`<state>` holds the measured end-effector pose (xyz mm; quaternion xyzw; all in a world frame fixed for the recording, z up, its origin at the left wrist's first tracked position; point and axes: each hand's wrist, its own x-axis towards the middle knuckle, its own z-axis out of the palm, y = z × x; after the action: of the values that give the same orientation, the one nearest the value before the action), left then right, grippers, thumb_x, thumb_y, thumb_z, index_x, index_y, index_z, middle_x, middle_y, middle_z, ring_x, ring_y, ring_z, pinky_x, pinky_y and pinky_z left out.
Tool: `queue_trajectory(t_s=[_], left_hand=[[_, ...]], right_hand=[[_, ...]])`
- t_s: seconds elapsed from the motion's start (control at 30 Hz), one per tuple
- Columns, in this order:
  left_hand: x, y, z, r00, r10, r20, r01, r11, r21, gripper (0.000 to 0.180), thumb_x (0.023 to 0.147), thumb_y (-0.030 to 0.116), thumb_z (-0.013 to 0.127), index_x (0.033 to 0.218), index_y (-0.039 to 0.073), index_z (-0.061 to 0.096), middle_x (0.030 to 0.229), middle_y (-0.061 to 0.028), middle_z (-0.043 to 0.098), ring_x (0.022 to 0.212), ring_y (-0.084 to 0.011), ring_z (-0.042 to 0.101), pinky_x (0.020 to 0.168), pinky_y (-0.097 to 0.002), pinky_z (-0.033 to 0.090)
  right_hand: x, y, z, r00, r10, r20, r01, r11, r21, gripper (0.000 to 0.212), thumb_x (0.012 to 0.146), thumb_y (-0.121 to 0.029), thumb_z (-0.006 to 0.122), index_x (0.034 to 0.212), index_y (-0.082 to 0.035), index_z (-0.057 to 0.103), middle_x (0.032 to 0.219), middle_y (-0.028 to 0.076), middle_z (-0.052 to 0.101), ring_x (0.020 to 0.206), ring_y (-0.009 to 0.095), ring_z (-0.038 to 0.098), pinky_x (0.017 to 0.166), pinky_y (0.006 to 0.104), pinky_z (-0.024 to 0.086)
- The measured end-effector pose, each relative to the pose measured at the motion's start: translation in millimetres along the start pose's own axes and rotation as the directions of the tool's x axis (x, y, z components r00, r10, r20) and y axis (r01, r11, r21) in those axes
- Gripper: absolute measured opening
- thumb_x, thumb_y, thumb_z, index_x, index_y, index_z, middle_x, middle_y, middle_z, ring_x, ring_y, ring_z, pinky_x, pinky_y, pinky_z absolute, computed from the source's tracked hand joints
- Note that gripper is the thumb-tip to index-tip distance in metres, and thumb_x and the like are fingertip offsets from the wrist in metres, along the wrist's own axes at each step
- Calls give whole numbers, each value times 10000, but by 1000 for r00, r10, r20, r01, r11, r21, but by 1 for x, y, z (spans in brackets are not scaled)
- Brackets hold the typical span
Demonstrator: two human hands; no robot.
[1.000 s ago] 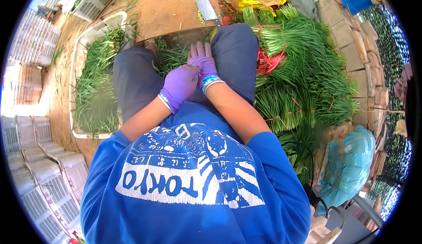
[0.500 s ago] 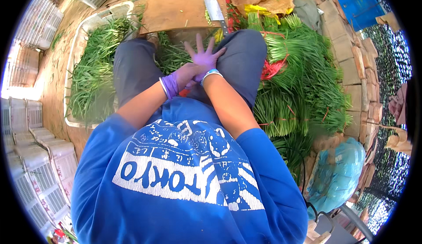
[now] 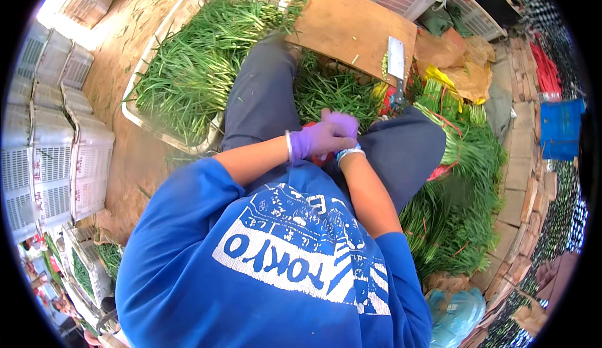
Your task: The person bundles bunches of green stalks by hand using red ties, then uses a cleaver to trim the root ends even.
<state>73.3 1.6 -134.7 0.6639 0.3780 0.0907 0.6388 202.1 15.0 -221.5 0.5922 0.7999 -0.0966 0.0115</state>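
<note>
Both my hands wear thin purple gloves and meet over my lap, between my knees. My left hand [image 3: 313,141] reaches across from the left, its fingers closed on the glove of my right hand near the wrist. My right hand [image 3: 342,123] lies bent over and slightly blurred, its fingers mostly hidden. A band circles the right wrist. Just beyond the hands, loose green stalks with long leaves [image 3: 338,94] lie between my legs. A wooden board [image 3: 351,25] stands past them, bearing a cleaver [image 3: 396,59] with a dark handle and a few cut bits.
At the left is a white crate [image 3: 133,91] heaped with green stalks. Tied bundles of long green leaves [image 3: 464,197] lie at the right beside a row of bricks [image 3: 517,153]. Stacked white crates [image 3: 56,153] stand far left. A blue bin [image 3: 558,131] is at the far right.
The view has swung left, so the surroundings sit farther right. My right hand's spread fingers have folded out of sight, while my left hand still grips its glove near the wrist.
</note>
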Motion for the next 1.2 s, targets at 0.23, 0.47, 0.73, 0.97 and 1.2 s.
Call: queue_trajectory(t_s=[0.23, 0.47, 0.73, 0.97, 1.2], left_hand=[[-113, -17, -134, 766, 312, -563, -94, 920, 382, 509, 859, 287, 726, 1257, 0, 590, 1034, -143, 688, 912, -260, 671, 828, -338, 527], [-187, -64, -219, 800, -52, -598, 584, 293, 757, 1149, 576, 484, 858, 1531, 218, 278, 1587, -148, 235, 1469, -332, 225, 1201, -542, 134], [-101, -83, -260, 959, -232, -164, 222, 252, 942, 1384, 490, 414, 924, 1565, 319, 56, 1542, -182, 318, 1446, -353, 284, 1187, -563, 179], [-68, -88, -279, 967, -254, 3, 37, 154, 987, 1260, 490, 379, 911, 1536, 230, 224, 1156, -129, 628, 1147, -338, 574, 1163, -522, 262], [-90, -94, -261, 989, -116, -93, 113, 180, 977, 1216, 580, 284, 871, 1557, 218, 150, 1100, -109, 640, 1110, -299, 592, 1124, -496, 318]], right_hand=[[7, 18, -19, 963, 184, -198, -13, 762, 647, 180, 917, -238, 615, 948, -63, 648, 735, 92, 656, 624, 223, 627, 558, 368, 477], [27, 49, -17, 824, 445, 351, -357, -73, 931, 250, 940, -271, 651, 898, -25, 662, 745, 26, 636, 573, 81, 525, 561, 246, 446], [15, 42, 7, 896, 347, 276, -335, 120, 935, 222, 951, -212, 637, 996, 4, 666, 783, 40, 643, 681, 98, 590, 649, 242, 500], [8, 39, 8, 919, 315, 238, -315, 225, 922, 224, 968, -186, 602, 1041, 16, 667, 818, 46, 648, 704, 106, 594, 678, 248, 502], [12, 26, -12, 944, 273, 186, -248, 211, 946, 216, 957, -196, 630, 1027, 5, 668, 799, 28, 648, 701, 88, 599, 673, 234, 500]])
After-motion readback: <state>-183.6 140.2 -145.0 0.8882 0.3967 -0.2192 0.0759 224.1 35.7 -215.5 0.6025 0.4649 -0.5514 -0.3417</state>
